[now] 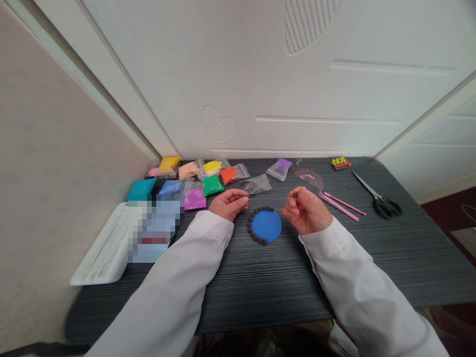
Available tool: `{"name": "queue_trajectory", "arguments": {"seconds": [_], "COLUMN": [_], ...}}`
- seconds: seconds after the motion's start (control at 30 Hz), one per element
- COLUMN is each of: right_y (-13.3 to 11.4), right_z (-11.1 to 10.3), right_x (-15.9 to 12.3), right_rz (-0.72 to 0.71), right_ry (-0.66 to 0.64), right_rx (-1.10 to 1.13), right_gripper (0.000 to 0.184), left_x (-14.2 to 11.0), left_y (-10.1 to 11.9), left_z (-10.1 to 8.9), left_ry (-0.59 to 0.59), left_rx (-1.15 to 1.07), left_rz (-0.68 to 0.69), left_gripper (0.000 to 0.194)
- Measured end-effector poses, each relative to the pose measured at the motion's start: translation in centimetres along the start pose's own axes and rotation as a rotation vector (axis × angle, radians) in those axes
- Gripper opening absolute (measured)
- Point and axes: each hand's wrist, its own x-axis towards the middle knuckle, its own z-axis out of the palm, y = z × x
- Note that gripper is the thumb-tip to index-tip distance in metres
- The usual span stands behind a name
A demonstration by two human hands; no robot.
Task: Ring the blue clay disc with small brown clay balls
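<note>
A flat blue clay disc [266, 226] lies on the table, with small dark clay balls [254, 234] lined along its left side, from top to bottom. My right hand [305, 210], just right of the disc, is closed, pinching a small dark piece of clay [295, 195] between thumb and forefinger. To the upper left of the disc, my left hand [229, 203] has thumb and fingers pressed together. Something tiny and dark shows at its fingertips, too small to make out. Behind that hand lies a clear bag of dark clay [257, 184].
Bags of coloured clay, including green [213, 185], magenta [195, 198] and purple [280, 168], lie at the back. Rightward are a pink protractor [310, 177], pink tools [340, 205], scissors [383, 204] and a small yellow-and-red piece [340, 163]. A white tray [106, 248] sits left.
</note>
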Motion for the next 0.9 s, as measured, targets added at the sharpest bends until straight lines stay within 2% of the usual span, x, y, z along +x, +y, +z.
{"name": "queue_trajectory", "arguments": {"seconds": [0.17,0.4,0.7,0.9], "right_y": [-0.12,-0.77,-0.49,-0.74], "right_z": [0.19,0.48,0.32,0.45], "right_x": [-0.1,-0.39,-0.09,-0.2], "right_rz": [-0.042,0.02,-0.084,-0.021], "right_ry": [0.021,0.104,0.001,0.095], "right_rx": [-0.019,-0.093,-0.047,-0.127], "right_gripper": [0.022,0.02,0.027,0.016], "left_x": [0.0,0.2,0.05,0.08], "left_y": [0.19,0.16,0.21,0.27], "left_z": [-0.08,-0.25,-0.19,-0.44], "left_ry": [-0.003,0.006,-0.025,-0.04], "left_rx": [-0.021,-0.044,-0.066,-0.046], "left_rz": [-0.016,-0.024,-0.028,-0.053], "left_gripper": [0.025,0.031,0.026,0.028]}}
